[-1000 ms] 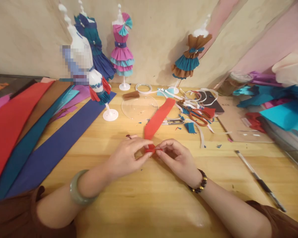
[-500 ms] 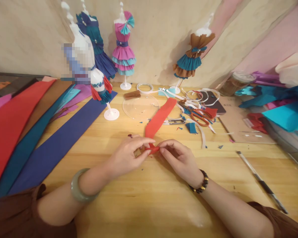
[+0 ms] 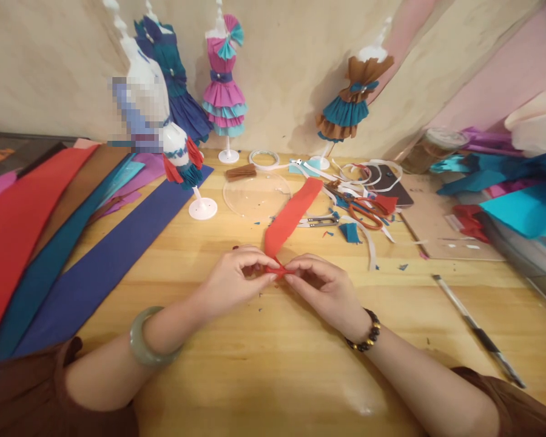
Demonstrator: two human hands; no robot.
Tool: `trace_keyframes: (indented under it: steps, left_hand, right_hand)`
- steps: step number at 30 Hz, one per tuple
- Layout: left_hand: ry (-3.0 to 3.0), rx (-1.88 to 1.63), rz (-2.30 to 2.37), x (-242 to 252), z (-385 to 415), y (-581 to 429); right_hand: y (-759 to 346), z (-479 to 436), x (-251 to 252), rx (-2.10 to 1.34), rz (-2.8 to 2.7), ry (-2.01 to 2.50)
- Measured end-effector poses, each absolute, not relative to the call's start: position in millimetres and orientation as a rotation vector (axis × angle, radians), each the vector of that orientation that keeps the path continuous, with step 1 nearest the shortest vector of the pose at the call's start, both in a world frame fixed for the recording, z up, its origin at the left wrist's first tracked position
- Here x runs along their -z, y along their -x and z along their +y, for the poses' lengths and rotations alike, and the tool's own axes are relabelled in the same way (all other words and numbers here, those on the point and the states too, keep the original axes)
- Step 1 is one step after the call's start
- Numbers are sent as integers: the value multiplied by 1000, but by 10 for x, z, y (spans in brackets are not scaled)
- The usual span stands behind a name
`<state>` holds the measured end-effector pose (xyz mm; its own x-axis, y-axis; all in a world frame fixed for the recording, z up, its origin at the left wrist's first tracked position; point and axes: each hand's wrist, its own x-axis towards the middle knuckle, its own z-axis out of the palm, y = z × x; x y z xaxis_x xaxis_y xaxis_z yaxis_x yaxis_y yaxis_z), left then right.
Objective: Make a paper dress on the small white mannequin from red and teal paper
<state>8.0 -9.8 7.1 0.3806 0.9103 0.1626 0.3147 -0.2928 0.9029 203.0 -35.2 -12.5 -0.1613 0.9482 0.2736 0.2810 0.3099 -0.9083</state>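
The left hand (image 3: 230, 276) has brought its thumb and forefinger closer together since the earlier frame, and the near end of the red strip (image 3: 293, 211) now looks flatter. Fingers of both it and the right hand (image 3: 325, 290) are pinched on that end; the rest stretches away across the surface (image 3: 273, 376). Even pressure and aligned edges should keep the fold crisp; hard tugging could tear what looks like paper.
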Motion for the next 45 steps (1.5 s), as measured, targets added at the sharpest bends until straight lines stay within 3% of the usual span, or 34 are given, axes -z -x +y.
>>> trace_keyframes:
  steps: [30,45]
  left_hand:
    - [-1722,-780,1233,-53,-50,-47]
    - [-1977,-886,1034,-8,-71,-71]
  right_hand:
    - [-2056,-332,164,-808,-1653,1181]
    - [-2034,-341,164,-838,-1711,1117]
